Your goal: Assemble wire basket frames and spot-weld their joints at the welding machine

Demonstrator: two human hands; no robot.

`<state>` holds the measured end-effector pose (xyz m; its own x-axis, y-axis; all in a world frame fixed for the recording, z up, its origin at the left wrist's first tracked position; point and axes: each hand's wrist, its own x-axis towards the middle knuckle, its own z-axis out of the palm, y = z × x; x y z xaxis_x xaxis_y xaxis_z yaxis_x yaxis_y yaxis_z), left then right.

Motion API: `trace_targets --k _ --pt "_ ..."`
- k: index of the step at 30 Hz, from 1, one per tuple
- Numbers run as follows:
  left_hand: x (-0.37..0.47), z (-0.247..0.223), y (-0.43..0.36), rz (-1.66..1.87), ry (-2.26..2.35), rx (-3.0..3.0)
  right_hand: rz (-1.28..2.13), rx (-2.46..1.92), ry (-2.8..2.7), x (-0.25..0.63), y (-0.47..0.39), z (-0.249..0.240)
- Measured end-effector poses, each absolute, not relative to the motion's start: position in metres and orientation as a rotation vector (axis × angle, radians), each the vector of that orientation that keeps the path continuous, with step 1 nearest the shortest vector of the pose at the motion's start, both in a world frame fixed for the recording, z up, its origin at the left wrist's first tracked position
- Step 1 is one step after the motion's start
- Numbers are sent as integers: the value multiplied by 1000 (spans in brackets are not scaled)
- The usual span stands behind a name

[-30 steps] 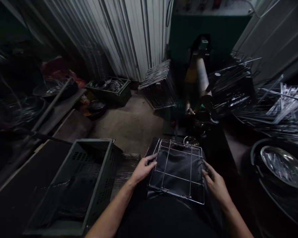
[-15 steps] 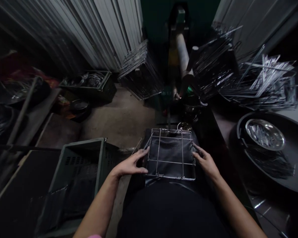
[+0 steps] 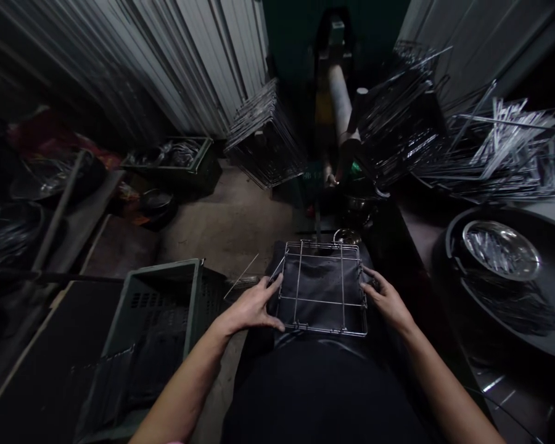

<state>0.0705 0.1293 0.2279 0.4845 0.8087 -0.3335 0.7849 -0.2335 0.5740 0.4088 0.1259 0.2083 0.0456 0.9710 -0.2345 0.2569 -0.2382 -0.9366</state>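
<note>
A square wire frame [image 3: 321, 302] with crossing bars lies over dark cloth at my lap, in the lower middle of the view. My left hand [image 3: 258, 306] holds its left side, thumb near the lower left corner and fingers higher up. On the right side, my right hand [image 3: 385, 298] grips the edge with its fingertips. A thin loose wire [image 3: 241, 276] sticks out beside my left hand. Just beyond the frame's far edge sits a small shiny round metal part [image 3: 346, 237].
A green plastic crate [image 3: 192, 314] stands at the left. Stacked wire frames [image 3: 266, 139] stand ahead, beside a machine with a pale cylinder [image 3: 340, 98]. At the right are a wire pile [image 3: 504, 154] and a wide basin [image 3: 552, 327] holding a metal bowl [image 3: 502, 250].
The whole view has shifted slightly, with the surroundings a little further right. Both hands still hold the wire frame, and the loose wire by my left hand shows more fully.
</note>
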Motion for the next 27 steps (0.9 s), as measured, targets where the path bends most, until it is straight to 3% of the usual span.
trace_targets --k 4,8,12,15,21,27 --pt "50 223 122 390 1345 1804 1181 -1653 -1066 413 119 208" --pt "24 238 122 903 1754 1486 1010 -1711 -1004 418 116 189" --pt "25 272 123 1192 1887 1664 1120 -1741 -911 423 127 187" --pt "53 296 122 1057 1583 2116 1213 -1596 -793 422 143 220" --pt "127 315 120 551 546 2700 1521 -1280 -836 404 158 300" --pt "142 302 119 412 300 3000 1426 -1251 -782 395 145 300"
